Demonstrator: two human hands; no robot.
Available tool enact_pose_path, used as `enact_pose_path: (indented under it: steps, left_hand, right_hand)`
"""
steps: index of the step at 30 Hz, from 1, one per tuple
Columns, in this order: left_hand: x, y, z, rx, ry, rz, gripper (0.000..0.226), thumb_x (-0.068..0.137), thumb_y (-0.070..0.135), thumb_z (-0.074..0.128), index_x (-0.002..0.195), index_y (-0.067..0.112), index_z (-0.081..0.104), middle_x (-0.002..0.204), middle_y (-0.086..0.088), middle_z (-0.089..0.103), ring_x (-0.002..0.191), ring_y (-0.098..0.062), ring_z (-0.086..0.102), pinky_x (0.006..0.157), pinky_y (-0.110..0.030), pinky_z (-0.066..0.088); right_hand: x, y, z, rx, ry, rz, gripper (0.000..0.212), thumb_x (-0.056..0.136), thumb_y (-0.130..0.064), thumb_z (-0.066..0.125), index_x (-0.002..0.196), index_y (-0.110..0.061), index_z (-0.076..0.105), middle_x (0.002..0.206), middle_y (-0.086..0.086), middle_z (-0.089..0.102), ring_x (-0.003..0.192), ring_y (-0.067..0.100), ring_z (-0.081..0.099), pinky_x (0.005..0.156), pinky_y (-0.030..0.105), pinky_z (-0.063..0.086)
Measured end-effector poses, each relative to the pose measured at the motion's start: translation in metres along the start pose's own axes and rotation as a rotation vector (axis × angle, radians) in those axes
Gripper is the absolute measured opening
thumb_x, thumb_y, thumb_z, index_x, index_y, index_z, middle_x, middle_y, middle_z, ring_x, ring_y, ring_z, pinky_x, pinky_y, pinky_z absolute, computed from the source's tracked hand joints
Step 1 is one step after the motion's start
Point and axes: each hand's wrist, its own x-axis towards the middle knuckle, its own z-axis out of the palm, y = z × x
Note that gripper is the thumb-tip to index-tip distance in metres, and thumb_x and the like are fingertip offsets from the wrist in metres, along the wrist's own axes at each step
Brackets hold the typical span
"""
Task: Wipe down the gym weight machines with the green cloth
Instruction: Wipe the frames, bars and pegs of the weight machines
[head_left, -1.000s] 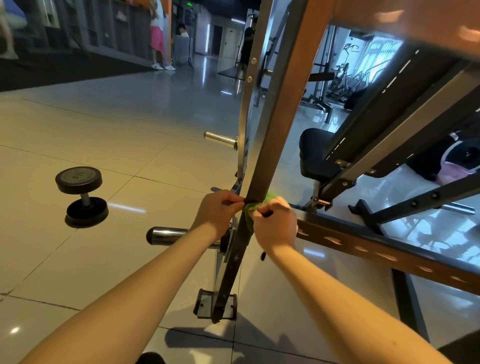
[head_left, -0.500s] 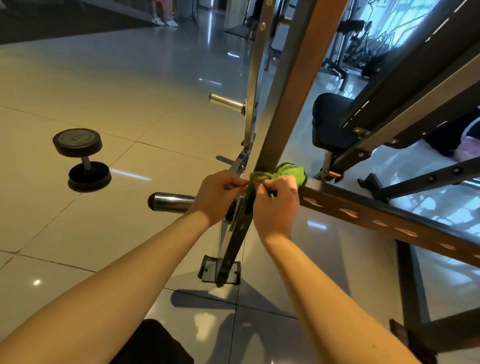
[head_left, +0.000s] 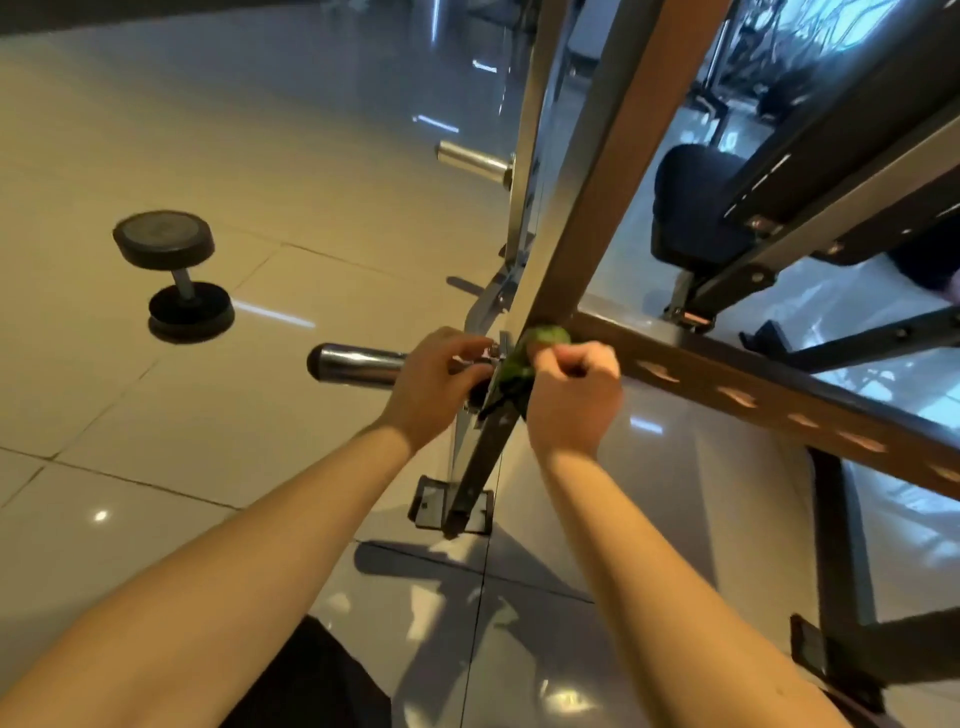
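At the near edge of the view, a dark trouser leg (head_left: 311, 686) sits between two bare forearms that extend forward to the weight machine (head_left: 587, 218). The left hand (head_left: 434, 382) is on the left side of the machine's slanted post, fingers curled, its grip closed on the left end of the green cloth (head_left: 519, 364) beside a small metal bracket. The right hand (head_left: 571, 400) is on the right side of the post, closed in a fist, its grip clamped on the right end of the cloth. The cloth wraps round the post low down, at the joint where a brown cross beam (head_left: 753, 400) with a row of oval holes runs off to the right. Below the hands, the post descends to a black foot plate (head_left: 428, 501) resting on the glossy tiled floor (head_left: 208, 441). A chrome peg (head_left: 358, 364) projects leftward from the frame, passing behind the left hand. Farther left, well apart from the machine, a black dumbbell (head_left: 174, 275) stands on end on the floor. Higher on the frame, a second chrome peg (head_left: 472, 161) points left. To the right, beyond the cross beam, a black seat pad (head_left: 691, 208) sits on its own metal frame.
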Motion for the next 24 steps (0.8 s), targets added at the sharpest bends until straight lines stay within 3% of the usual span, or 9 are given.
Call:
enact_pose_path:
  steps: [3, 6, 8, 11, 15, 17, 22, 24]
  left_hand:
    - [0.003, -0.012, 0.004, 0.006, -0.017, 0.009, 0.03, 0.094, 0.017, 0.071, 0.123, 0.018, 0.067, 0.107, 0.008, 0.062, 0.102, -0.005, 0.063, 0.093, -0.03, 0.057]
    - [0.003, -0.021, 0.015, 0.004, 0.036, 0.015, 0.036, 0.09, 0.02, 0.075, 0.125, 0.021, 0.066, 0.109, 0.008, 0.065, 0.106, -0.012, 0.063, 0.097, -0.04, 0.055]
    - [0.005, -0.027, 0.021, 0.034, 0.074, 0.037, 0.041, 0.087, 0.02, 0.078, 0.126, 0.021, 0.065, 0.106, 0.01, 0.065, 0.106, -0.013, 0.061, 0.096, -0.041, 0.053]
    - [0.005, -0.03, 0.023, 0.103, 0.104, 0.081, 0.043, 0.087, 0.021, 0.079, 0.127, 0.019, 0.066, 0.104, 0.013, 0.063, 0.103, -0.01, 0.058, 0.094, -0.036, 0.052]
    - [0.002, -0.03, 0.023, 0.146, 0.128, 0.121, 0.044, 0.085, 0.019, 0.081, 0.127, 0.016, 0.066, 0.106, 0.008, 0.065, 0.102, -0.01, 0.057, 0.094, -0.035, 0.052]
    - [0.001, -0.03, 0.025, 0.147, 0.132, 0.119, 0.045, 0.084, 0.019, 0.081, 0.126, 0.017, 0.066, 0.106, 0.006, 0.066, 0.102, -0.013, 0.059, 0.093, -0.038, 0.053]
    - [0.002, -0.03, 0.027, 0.184, 0.139, 0.105, 0.043, 0.086, 0.022, 0.08, 0.127, 0.02, 0.065, 0.107, 0.005, 0.067, 0.101, -0.011, 0.058, 0.092, -0.039, 0.054]
    - [0.003, -0.033, 0.026, 0.195, 0.141, 0.123, 0.044, 0.085, 0.022, 0.081, 0.127, 0.02, 0.065, 0.107, 0.005, 0.068, 0.101, -0.009, 0.056, 0.091, -0.036, 0.053]
  right_hand:
    - [0.005, 0.002, 0.003, 0.016, 0.03, -0.097, 0.016, 0.089, -0.005, 0.07, 0.078, -0.009, 0.059, 0.082, 0.007, 0.061, 0.077, 0.013, 0.06, 0.071, 0.018, 0.05]
    - [-0.022, 0.045, 0.009, 0.036, -0.088, -0.05, 0.023, 0.09, 0.001, 0.066, 0.075, -0.011, 0.053, 0.082, 0.008, 0.057, 0.075, 0.02, 0.058, 0.068, 0.027, 0.052]
    - [-0.04, 0.075, 0.016, 0.019, -0.152, 0.175, 0.028, 0.089, 0.003, 0.065, 0.073, -0.015, 0.052, 0.086, 0.008, 0.058, 0.076, 0.019, 0.059, 0.069, 0.027, 0.054]
    - [-0.057, 0.104, 0.028, -0.076, -0.211, 0.521, 0.026, 0.089, 0.001, 0.069, 0.077, -0.019, 0.057, 0.094, 0.006, 0.064, 0.086, 0.02, 0.063, 0.07, 0.016, 0.052]
    - [-0.061, 0.115, 0.03, -0.107, -0.232, 0.674, 0.014, 0.085, -0.002, 0.076, 0.095, -0.007, 0.067, 0.093, 0.009, 0.069, 0.09, 0.025, 0.067, 0.087, 0.036, 0.059]
    - [-0.049, 0.091, 0.021, -0.086, -0.229, 0.588, 0.011, 0.085, -0.007, 0.077, 0.085, -0.009, 0.066, 0.083, 0.008, 0.069, 0.081, 0.028, 0.068, 0.079, 0.039, 0.061]
    - [-0.016, 0.048, 0.005, 0.031, -0.137, 0.025, 0.018, 0.087, -0.009, 0.071, 0.072, -0.007, 0.062, 0.073, 0.01, 0.063, 0.071, 0.03, 0.063, 0.063, 0.039, 0.057]
    - [-0.021, 0.054, 0.008, 0.037, -0.142, 0.023, 0.022, 0.089, -0.004, 0.07, 0.071, -0.006, 0.057, 0.073, 0.011, 0.059, 0.068, 0.025, 0.059, 0.062, 0.034, 0.055]
